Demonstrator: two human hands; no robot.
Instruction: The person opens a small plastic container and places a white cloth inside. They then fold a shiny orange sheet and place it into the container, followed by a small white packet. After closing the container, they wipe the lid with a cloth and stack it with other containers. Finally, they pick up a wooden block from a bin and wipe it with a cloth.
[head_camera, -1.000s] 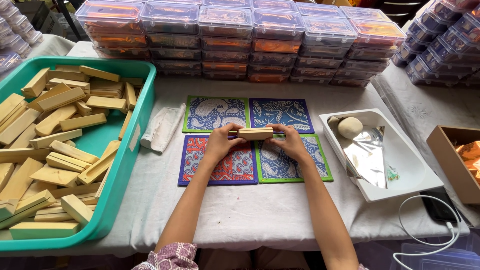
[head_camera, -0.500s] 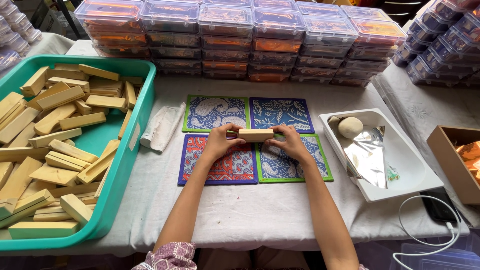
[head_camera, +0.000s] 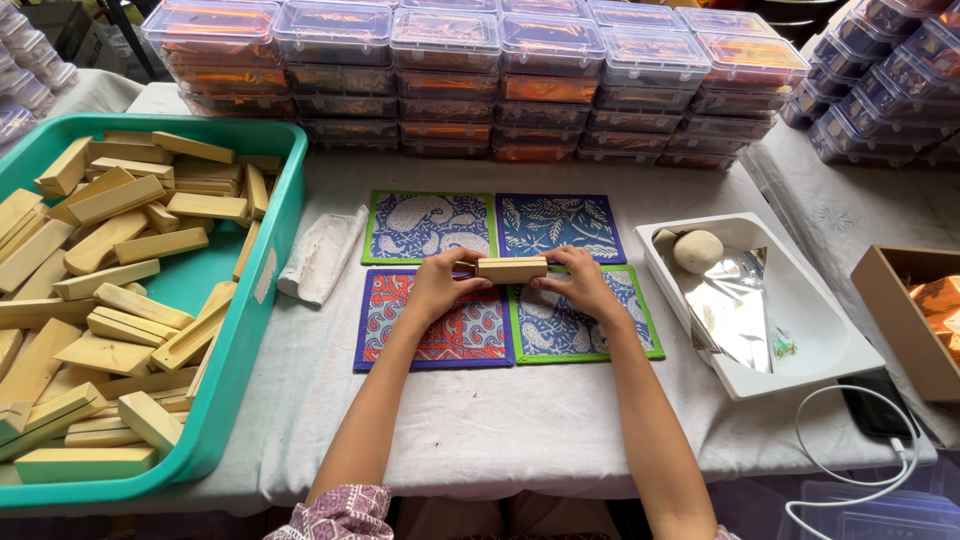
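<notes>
Both forearms extend forward, converging toward table centre. Left hand (head_camera: 437, 284) and right hand (head_camera: 579, 284) face each other, palms inward, fingers curled, thumbs nearest the body. Wrists level, bare.

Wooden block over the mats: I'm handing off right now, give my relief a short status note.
Left hand and right hand: each grips one end of the wooden block.
Block: level, above the centre where the four mats meet.
Mats: laid in a two-by-two square on the cloth.
More blocks fill the teal bin on the left.
Done: mats laid, one block out.
Left: block not yet released.
</notes>
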